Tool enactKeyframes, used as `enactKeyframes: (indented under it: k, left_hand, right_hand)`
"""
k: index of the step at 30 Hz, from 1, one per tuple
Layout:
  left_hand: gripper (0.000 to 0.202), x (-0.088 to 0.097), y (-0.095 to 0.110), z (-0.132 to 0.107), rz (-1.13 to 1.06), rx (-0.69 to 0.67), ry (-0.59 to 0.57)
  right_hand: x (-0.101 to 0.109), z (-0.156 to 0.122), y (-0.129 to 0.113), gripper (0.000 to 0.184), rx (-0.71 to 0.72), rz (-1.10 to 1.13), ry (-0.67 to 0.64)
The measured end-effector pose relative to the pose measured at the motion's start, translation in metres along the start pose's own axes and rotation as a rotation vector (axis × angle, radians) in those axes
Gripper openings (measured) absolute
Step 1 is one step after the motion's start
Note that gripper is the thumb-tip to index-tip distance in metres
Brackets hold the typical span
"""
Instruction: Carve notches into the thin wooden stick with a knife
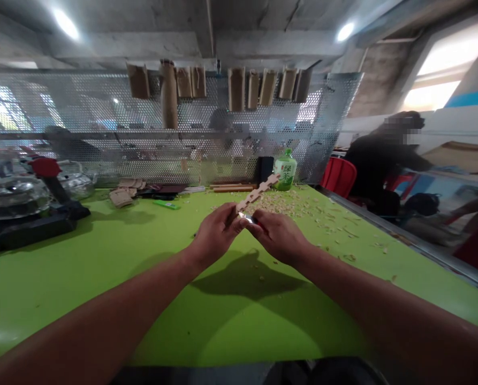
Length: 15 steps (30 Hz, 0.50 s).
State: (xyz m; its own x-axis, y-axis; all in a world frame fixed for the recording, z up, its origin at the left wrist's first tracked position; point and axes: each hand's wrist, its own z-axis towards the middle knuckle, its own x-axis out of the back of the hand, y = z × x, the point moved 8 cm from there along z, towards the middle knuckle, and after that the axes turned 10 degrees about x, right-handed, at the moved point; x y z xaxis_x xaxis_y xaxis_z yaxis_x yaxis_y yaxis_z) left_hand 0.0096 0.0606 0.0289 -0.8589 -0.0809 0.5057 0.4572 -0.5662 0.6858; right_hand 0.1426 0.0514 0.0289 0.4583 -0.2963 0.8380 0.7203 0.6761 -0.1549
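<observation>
My left hand (217,231) is closed around the lower end of a notched wooden strip (257,193), which slants up and to the right above the green table (102,267). My right hand (278,235) is closed on a small tool with a shiny metal tip (247,217) and a bit of red at the grip. The metal tip touches the strip just beside my left fingers. Both hands meet above the middle of the table.
Pale wood shavings (281,203) litter the far right of the table near a green bottle (285,170). A black and red machine (42,206) stands at the left. A perforated metal screen (142,123) backs the table. A person in black (383,160) sits at the right.
</observation>
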Motion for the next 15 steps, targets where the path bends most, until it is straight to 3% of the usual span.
enactKeyframes:
  k: [11, 15]
  left_hand:
    - [0.04, -0.001, 0.008, -0.008, 0.069, 0.141, 0.033]
    - [0.036, -0.005, 0.004, -0.013, -0.092, 0.229, 0.063]
  right_hand:
    - [0.0, -0.003, 0.0, 0.049, 0.017, -0.204, 0.027]
    - [0.008, -0.001, -0.003, 0.048, 0.017, -0.327, 0.098]
